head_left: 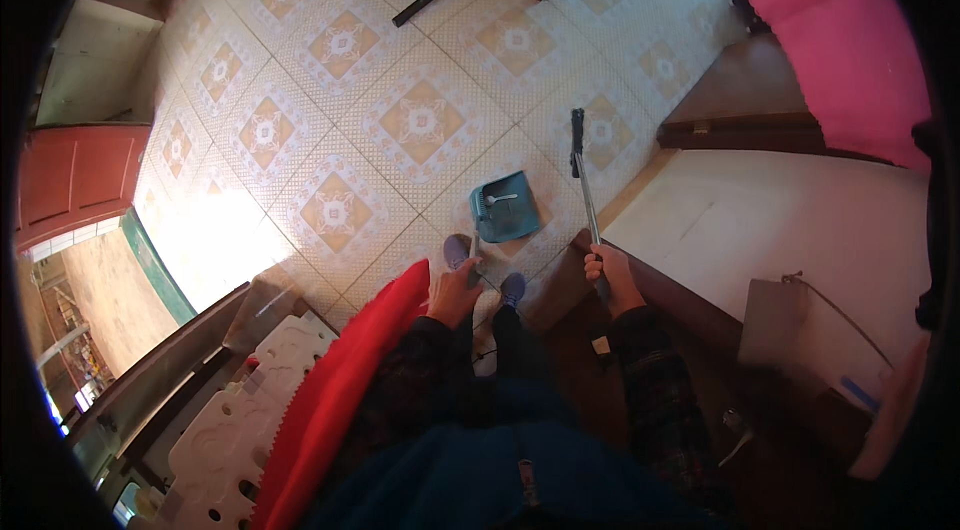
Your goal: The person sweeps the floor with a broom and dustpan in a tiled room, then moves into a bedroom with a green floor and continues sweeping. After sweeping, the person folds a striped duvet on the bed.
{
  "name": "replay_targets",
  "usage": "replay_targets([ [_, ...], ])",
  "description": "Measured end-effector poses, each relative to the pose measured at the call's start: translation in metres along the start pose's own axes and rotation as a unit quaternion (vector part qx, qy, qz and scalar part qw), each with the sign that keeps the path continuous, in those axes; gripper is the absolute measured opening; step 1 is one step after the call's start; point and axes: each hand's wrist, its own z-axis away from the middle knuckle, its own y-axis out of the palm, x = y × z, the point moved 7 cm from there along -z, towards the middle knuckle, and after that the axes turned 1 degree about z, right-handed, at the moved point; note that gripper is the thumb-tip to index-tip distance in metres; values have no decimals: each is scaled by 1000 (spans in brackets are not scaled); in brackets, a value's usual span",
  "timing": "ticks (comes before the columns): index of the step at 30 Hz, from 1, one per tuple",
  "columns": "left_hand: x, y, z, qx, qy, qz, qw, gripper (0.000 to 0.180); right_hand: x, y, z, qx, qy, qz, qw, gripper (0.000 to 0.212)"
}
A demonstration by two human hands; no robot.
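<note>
My left hand (455,298) is clamped on the grip of a teal dustpan (512,223), just ahead of my shoes (457,251); a small white utensil (501,198) lies in the pan. Cannot tell whether the pan touches the tiled floor (420,125). My right hand (613,280) is closed round a silver pole (588,198), its dark head (577,135) pointing away, near a pale panel (740,220) on my right.
</note>
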Motion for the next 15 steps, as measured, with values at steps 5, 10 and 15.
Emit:
replay_targets([
  [5,23,-79,7,-158,-19,130,979,26,30,9,-46,-50,-5,55,997,10],
  [10,62,-136,27,-234,-49,218,946,22,64,49,-96,-35,-40,117,992,12],
  [15,100,-175,36,-301,-77,230,922,23,32,92,-159,-38,48,156,986,12],
])
